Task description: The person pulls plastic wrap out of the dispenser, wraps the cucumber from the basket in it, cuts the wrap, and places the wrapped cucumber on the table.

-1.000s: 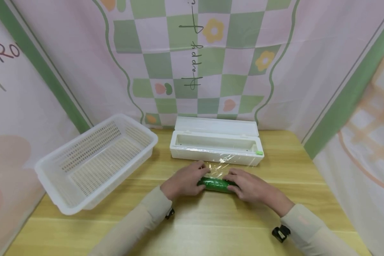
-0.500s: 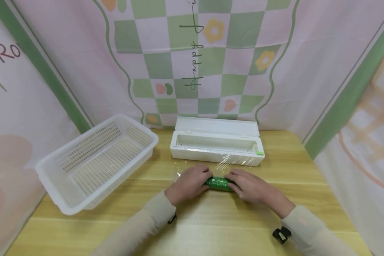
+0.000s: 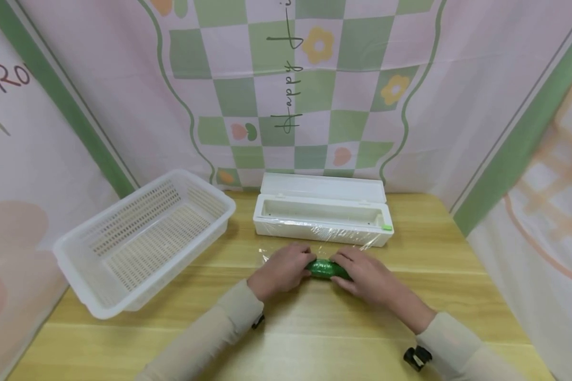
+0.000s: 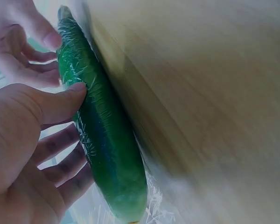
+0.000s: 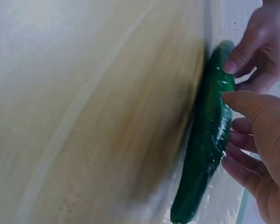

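Plainly wrapped in clear film, a green cucumber lies crosswise between two hands near the middle of the worktop, roughly parallel to its far edge. The left hand has its grip closed around the cucumber's left part, thumb on the near side and fingers curved behind it. The right hand takes the right part likewise, thumb against the near side, fingers over the far side; both grips are no wider than the cucumber. Whether the cucumber touches the worktop cannot be told for certain. The wrist views show the film creased tightly over the skin, with loose folds past one end.

More plastic film stretches from the cucumber toward the worktop's far edge and over the front of a long white box. Its lid stands raised at the back, and a small green tab sits at the right end of its front rim. Beyond the worktop's far edge hangs a checked cloth. Toward the left edge rests a white slotted basket, set diagonally, well apart from the hands.
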A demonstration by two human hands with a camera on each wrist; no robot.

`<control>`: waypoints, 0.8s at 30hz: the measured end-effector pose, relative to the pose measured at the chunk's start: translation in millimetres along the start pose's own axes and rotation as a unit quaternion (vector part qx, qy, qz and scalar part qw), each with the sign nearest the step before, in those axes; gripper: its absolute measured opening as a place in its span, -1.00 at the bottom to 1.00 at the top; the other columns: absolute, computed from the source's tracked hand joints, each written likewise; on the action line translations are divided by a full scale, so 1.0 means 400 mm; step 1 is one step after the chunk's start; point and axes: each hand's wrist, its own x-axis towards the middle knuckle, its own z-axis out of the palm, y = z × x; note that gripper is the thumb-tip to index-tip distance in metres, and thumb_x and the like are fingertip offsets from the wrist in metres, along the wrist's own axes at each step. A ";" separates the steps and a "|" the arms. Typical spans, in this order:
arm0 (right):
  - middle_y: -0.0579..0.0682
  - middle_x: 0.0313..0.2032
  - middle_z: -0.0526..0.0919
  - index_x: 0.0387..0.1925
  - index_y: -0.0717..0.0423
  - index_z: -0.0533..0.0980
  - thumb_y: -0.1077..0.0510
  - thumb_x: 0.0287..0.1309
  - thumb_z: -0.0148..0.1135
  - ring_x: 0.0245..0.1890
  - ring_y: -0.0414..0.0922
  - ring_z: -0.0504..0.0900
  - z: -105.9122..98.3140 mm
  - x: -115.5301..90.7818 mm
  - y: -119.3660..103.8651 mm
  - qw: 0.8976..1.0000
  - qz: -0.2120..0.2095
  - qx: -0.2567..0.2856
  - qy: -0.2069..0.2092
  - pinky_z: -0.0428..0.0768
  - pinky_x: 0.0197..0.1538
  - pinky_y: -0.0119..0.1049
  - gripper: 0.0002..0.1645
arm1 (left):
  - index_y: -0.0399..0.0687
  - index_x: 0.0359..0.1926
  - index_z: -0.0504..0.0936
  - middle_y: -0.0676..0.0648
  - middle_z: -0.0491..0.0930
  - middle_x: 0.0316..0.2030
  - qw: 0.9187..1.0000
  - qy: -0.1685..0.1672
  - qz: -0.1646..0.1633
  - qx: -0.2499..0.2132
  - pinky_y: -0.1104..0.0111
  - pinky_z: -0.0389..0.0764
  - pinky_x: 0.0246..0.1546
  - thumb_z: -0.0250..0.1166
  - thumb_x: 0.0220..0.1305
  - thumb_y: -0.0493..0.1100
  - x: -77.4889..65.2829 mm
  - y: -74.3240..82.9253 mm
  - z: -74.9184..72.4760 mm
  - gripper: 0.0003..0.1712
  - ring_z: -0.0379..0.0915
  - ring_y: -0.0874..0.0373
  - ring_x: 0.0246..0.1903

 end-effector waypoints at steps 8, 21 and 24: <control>0.16 0.05 0.70 0.11 0.28 0.64 0.06 0.02 0.69 0.09 0.07 0.68 0.020 0.006 0.000 1.000 0.009 -0.010 -0.019 0.74 0.18 -0.04 -0.33 | -0.10 0.25 0.64 -0.06 0.66 0.13 1.000 -0.006 0.005 -0.003 0.30 0.68 0.17 0.28 0.54 -0.07 -0.001 -0.008 0.005 -0.62 0.61 0.08 0.06; 0.14 0.06 0.68 0.14 0.27 0.62 0.17 0.15 0.58 0.04 0.03 0.67 0.015 0.018 0.015 0.998 0.030 0.008 -0.063 0.77 0.11 -0.05 -0.45 | -0.13 0.23 0.64 -0.07 0.62 0.20 0.997 0.078 0.022 -0.019 0.28 0.61 0.31 0.44 0.36 -0.15 -0.014 -0.040 0.029 -0.54 0.54 0.08 0.19; 0.14 0.06 0.67 0.15 0.28 0.62 0.17 0.17 0.57 0.03 0.02 0.67 0.013 0.020 0.016 0.997 0.032 0.010 -0.068 0.77 0.11 -0.06 -0.45 | -0.10 0.19 0.67 -0.05 0.63 0.17 0.996 0.090 0.027 -0.005 0.27 0.63 0.28 0.48 0.32 -0.14 -0.014 -0.043 0.032 -0.56 0.54 0.08 0.16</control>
